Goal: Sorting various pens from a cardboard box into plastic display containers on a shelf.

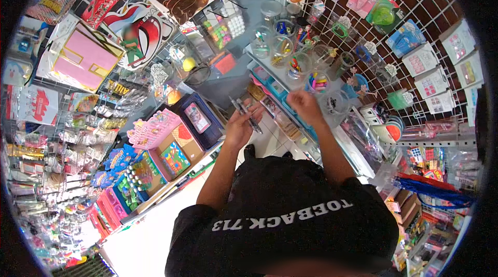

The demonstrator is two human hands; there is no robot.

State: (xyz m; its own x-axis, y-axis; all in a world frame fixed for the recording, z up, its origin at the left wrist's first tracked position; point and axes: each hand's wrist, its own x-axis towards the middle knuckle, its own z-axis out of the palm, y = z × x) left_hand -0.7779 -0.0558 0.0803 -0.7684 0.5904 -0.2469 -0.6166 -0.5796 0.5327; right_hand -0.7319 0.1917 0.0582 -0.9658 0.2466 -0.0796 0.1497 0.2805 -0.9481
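Several slim dark-and-clear pens (255, 124) lie across my left hand (240, 125), which grips them in front of my body. To its right, my right hand (305, 106) is blurred, its fingers curled; whether anything is in them cannot be made out. It hovers by the edge of a shelf of clear plastic jars. Closest to it are a jar of colourful markers (318, 82) and a wide jar with small dark items at its bottom (334, 104). Behind these stands another jar of pens (298, 65).
A wire grid (412, 82) with carded goods rises on the right. Packaged goods hang densely on the left, above a pink display box (159, 129) and a dark blue box (200, 115). Blue trays (268, 78) sit beneath the jars. Tiled floor (272, 141) shows between the shelves.
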